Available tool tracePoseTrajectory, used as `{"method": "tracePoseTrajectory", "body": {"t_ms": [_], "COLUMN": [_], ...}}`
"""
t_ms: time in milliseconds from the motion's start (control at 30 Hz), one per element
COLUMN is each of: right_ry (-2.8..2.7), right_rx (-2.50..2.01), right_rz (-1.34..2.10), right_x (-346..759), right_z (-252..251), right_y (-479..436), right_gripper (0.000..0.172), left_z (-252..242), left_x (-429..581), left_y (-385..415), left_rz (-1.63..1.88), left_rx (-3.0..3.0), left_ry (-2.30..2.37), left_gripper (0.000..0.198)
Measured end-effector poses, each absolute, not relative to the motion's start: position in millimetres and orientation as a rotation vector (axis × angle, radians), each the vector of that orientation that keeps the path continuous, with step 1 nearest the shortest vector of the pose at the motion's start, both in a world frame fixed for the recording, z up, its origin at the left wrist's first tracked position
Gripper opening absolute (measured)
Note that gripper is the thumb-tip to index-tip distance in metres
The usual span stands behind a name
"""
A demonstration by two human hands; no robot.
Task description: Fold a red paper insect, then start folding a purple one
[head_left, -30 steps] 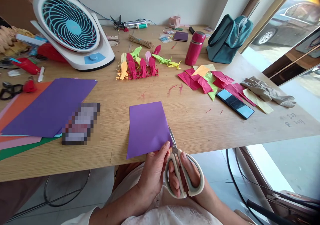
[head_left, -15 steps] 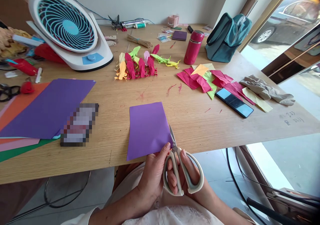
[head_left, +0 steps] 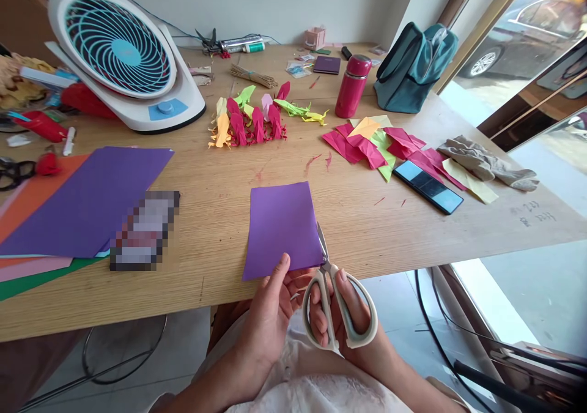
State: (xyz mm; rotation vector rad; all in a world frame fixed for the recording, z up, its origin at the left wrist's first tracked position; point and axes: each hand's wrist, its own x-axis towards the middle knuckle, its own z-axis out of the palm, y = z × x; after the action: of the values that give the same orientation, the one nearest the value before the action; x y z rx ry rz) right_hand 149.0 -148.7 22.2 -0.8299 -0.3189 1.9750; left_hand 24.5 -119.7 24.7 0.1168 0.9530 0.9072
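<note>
A sheet of purple paper [head_left: 282, 226] lies over the table's front edge, its near side raised in my left hand [head_left: 268, 312]. The left thumb rests on top of the paper, with the fingers beneath it. My right hand [head_left: 355, 318] grips a pair of scissors [head_left: 326, 269] with cream handles, thumb in one loop and fingers in the other. The blades point away from me along the right edge of the paper. Part of the lower blade is hidden, so I cannot tell whether they are cutting into it.
On the left lie stacked coloured sheets [head_left: 87, 199], a pixelated phone-like object [head_left: 145, 230] and a fan [head_left: 126, 52]. Folded paper figures [head_left: 250, 119] stand mid-table. Rightward are loose folded papers [head_left: 362, 144], a phone [head_left: 428, 186], a red flask [head_left: 353, 85], a teal bag [head_left: 413, 70] and a grey cloth [head_left: 486, 162].
The purple paper and scissors have shifted slightly right and away from me. My left thumb has moved left along the paper, away from the blades.
</note>
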Motion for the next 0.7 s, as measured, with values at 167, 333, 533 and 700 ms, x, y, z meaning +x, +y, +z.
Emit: {"method": "tracePoseTrajectory", "body": {"t_ms": [167, 333, 533, 700], "right_ry": [-0.351, -0.345, -0.356, -0.347], "right_rx": [-0.851, -0.837, -0.833, -0.863], "right_rz": [1.947, 1.944, 1.936, 1.93], "right_x": [148, 147, 147, 148], "right_z": [24, 21, 13, 17], "right_y": [-148, -149, -151, -153], "right_gripper": [0.046, 0.046, 0.046, 0.044], "left_z": [22, 14, 11, 11], "left_x": [22, 21, 18, 20], "left_y": [-111, -117, -125, -127], "left_rz": [1.01, 0.929, 0.828, 0.743], "left_rx": [-0.019, 0.008, 0.056, 0.141], "left_ry": [1.056, 0.99, 0.85, 0.844], "left_gripper": [0.022, 0.025, 0.035, 0.049]}}
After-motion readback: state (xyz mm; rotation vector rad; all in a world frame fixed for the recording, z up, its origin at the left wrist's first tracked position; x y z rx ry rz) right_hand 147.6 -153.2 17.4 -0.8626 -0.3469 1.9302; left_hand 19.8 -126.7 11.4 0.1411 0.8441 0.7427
